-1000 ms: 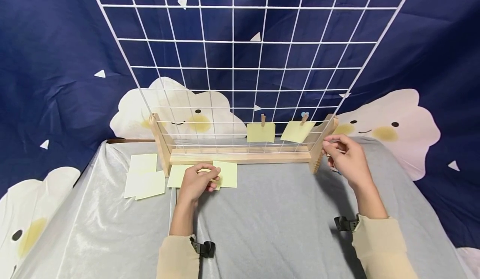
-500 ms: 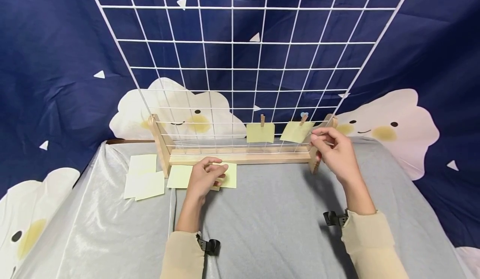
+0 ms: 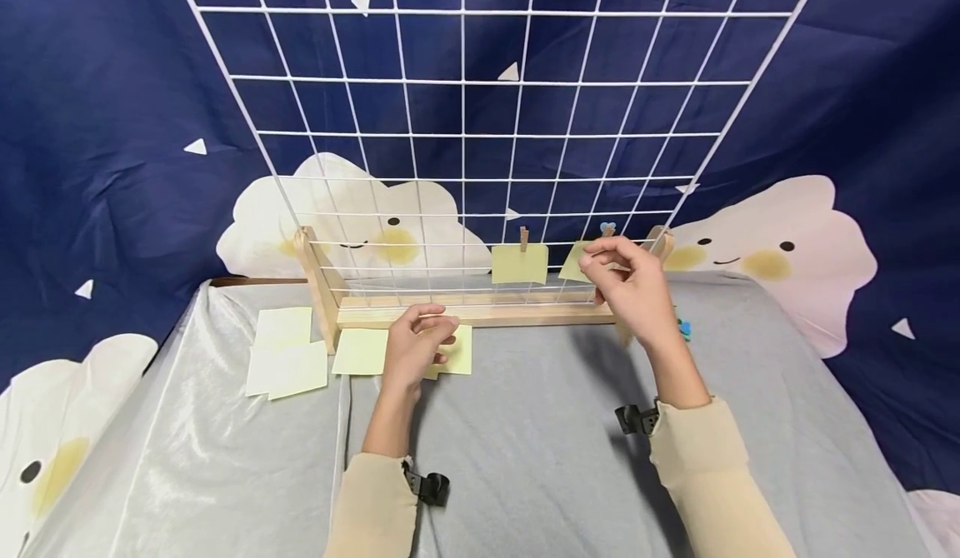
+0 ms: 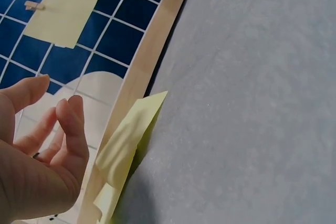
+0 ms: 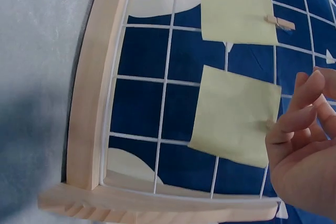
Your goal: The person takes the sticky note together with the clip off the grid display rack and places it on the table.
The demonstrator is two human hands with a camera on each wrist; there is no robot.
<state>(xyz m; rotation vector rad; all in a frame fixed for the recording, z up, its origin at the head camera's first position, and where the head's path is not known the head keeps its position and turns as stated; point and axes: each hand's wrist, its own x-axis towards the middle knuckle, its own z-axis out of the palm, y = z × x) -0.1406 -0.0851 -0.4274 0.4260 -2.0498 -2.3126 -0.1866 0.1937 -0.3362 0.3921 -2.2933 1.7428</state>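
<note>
My left hand (image 3: 416, 346) hovers over pale yellow notes (image 3: 360, 351) lying along the front of the grid's wooden base. In the left wrist view its thumb and loosely bent fingers stand apart, with nothing between them. My right hand (image 3: 630, 287) is raised before the right hung note (image 5: 236, 116), covering part of it in the head view. Its fingers are bent and the thumb lies close to them; whether something small is pinched there cannot be seen. A wooden clothespin (image 3: 524, 239) fastens the other hung note (image 3: 519, 264) to the white wire grid (image 3: 463, 135).
More yellow notes (image 3: 288, 358) lie at the left on the grey cloth (image 3: 517, 458). Blue heart-shaped pieces (image 3: 685, 330) show beside the right wooden foot, partly behind my right arm. A dark blue curtain (image 3: 97, 208) with clouds hangs behind.
My right hand has moved left and up from the right foot to before the right hung note, uncovering the blue pieces. My left hand has shifted slightly right and up.
</note>
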